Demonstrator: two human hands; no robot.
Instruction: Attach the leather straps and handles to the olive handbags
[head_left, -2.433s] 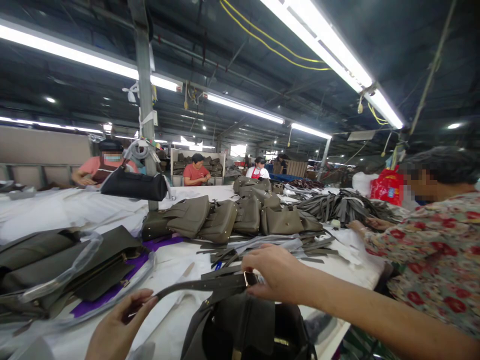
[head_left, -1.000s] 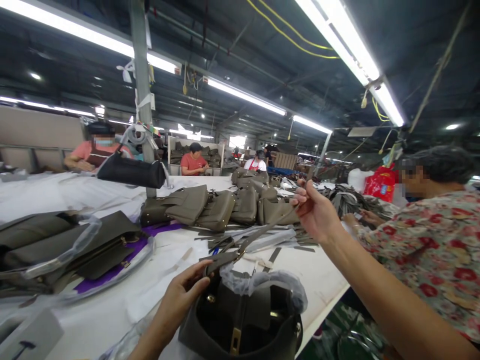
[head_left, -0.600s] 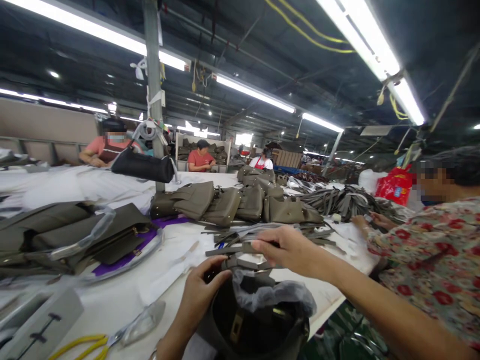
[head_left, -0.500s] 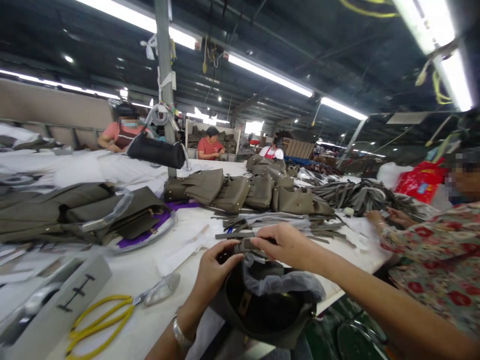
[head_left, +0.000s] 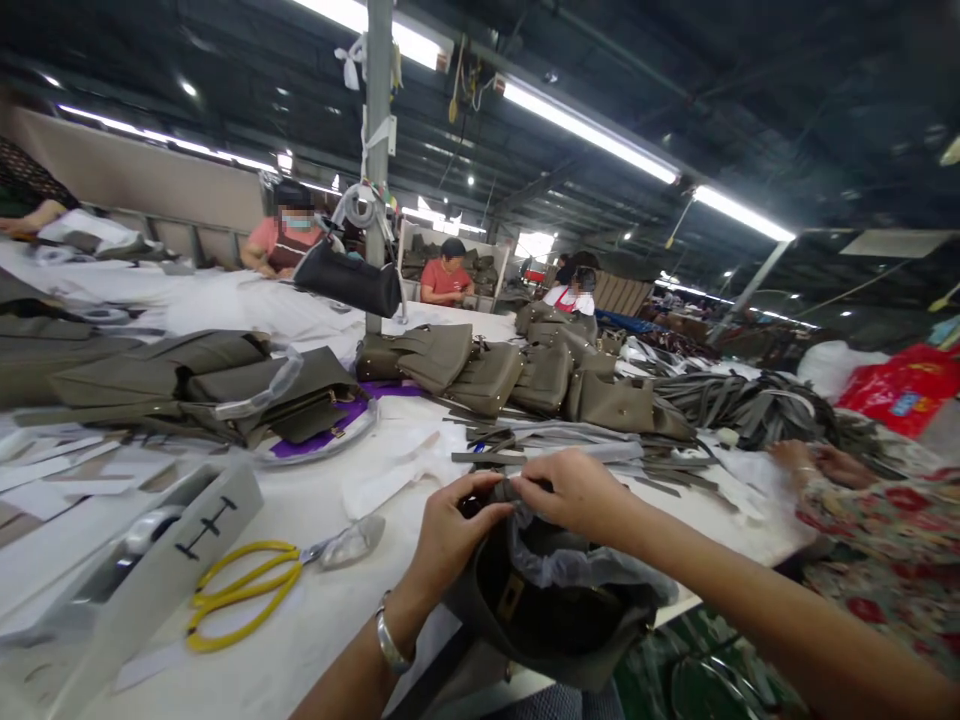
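An open olive-grey handbag (head_left: 555,625) stands at the table's near edge, with crumpled clear plastic (head_left: 562,562) in its mouth. My left hand (head_left: 448,532) and my right hand (head_left: 576,492) meet over the bag's far rim, fingers closed on a folded olive strap (head_left: 504,489). A silver bangle (head_left: 388,645) circles my left wrist.
Yellow-handled scissors (head_left: 244,585) and a grey box (head_left: 142,565) lie to the left. A row of olive bags (head_left: 517,375) and loose straps (head_left: 750,400) cover the white table (head_left: 315,500). A person in a floral top (head_left: 870,520) works at the right. Other workers sit farther back.
My right hand drew the strap out and up, then brought it back down. Both hands have now gathered the strap at the bag's mouth. The view swung left, revealing the scissors.
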